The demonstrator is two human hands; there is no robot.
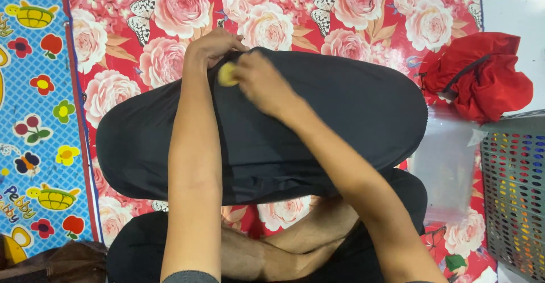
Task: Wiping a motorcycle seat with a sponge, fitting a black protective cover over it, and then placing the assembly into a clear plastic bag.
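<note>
A black garment (318, 118) lies spread over a red mat with pink roses (170, 10). My left hand (211, 45) pinches the cloth at its far edge, fingers curled onto the fabric. Beside it my right hand (260, 82) holds a small yellow round object (227, 74) pressed against the garment. Both forearms cross over the cloth from the bottom of the view. My crossed legs show below the garment.
A blue children's mat (34, 118) with fruit and turtle pictures lies at the left. A crumpled red cloth (482, 76) sits at the upper right. A grey perforated basket (514, 186) stands at the right edge, with a clear plastic sheet (445, 164) beside it.
</note>
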